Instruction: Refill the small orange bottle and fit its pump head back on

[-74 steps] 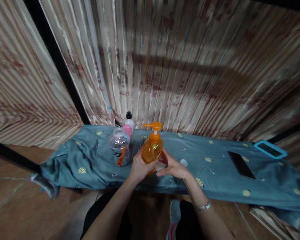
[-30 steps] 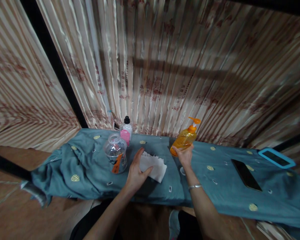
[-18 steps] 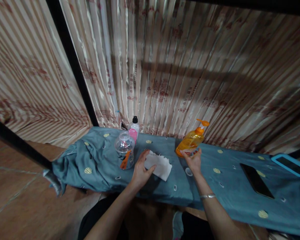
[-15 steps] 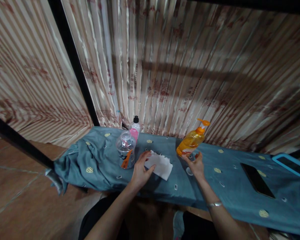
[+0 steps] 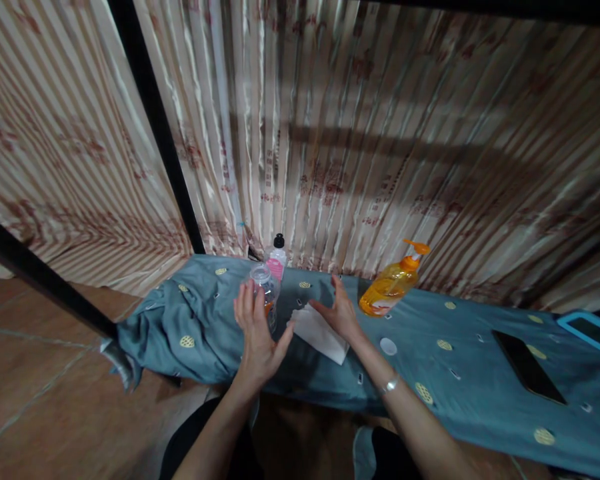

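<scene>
My left hand [image 5: 261, 337] has its fingers spread in front of a clear plastic bottle [image 5: 261, 273] with an open top, hiding much of it; whether they touch I cannot tell. My right hand [image 5: 341, 315] is stretched out, thumb and fingers apart, over the back edge of a folded white paper sheet [image 5: 319, 333]. Behind the clear bottle stands a smaller bottle [image 5: 276, 261] with a black cap and pink label. To the right is an orange pump bottle [image 5: 389, 288], upright, with a round white cap [image 5: 389, 346] lying in front of it.
A teal patterned cloth [image 5: 460, 393] covers the long, narrow surface. At the right lie a black phone [image 5: 527, 367] and a blue-framed device [image 5: 593, 335]. Striped curtain [image 5: 330, 167] hangs behind, and a dark pole [image 5: 153, 120] rises at the left.
My right hand has left the pump bottle's base and moved left over the paper. My left hand has shifted from the paper's left edge to the front of the clear bottle.
</scene>
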`<state>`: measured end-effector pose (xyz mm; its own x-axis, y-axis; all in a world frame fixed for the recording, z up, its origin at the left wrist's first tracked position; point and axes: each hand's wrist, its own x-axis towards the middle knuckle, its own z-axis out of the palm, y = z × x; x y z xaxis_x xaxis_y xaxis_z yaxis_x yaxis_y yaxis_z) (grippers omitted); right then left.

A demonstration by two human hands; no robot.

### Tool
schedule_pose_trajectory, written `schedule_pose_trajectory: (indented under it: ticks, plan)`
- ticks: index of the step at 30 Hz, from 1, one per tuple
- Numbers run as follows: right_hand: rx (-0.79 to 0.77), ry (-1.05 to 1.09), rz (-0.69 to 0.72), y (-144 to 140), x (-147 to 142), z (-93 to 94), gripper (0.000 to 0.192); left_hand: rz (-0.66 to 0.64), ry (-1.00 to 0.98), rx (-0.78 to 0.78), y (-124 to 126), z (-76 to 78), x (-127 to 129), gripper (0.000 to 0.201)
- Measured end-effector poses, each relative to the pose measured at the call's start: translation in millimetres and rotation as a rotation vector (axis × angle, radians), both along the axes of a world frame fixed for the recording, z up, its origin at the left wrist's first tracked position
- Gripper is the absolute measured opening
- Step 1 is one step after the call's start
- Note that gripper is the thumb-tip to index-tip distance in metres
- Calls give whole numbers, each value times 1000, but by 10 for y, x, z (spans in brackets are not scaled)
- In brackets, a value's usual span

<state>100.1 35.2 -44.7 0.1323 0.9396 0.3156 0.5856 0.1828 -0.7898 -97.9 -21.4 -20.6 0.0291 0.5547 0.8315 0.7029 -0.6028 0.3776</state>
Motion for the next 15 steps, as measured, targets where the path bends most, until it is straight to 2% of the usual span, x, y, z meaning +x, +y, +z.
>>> schedule_pose_trajectory:
  ticks: [4,9,10,13,15]
  plan:
    - [-47,70,112,683,-384,91,110,-85,93,-42,-25,-159,130,83]
    - [-61,188,192,1232,-687,24,105,-107,151,-90,-59,-255,199,77]
    - [-60,213,214,1294,-733,-10,98,-103,151,-96,-57,-256,190,77]
    - [-60,281,277,1393,-832,-93,56,-96,152,-108,-41,-248,153,76]
    - [-47,324,290,1388,-836,-93,35,-101,156,-113,-33,-242,138,76]
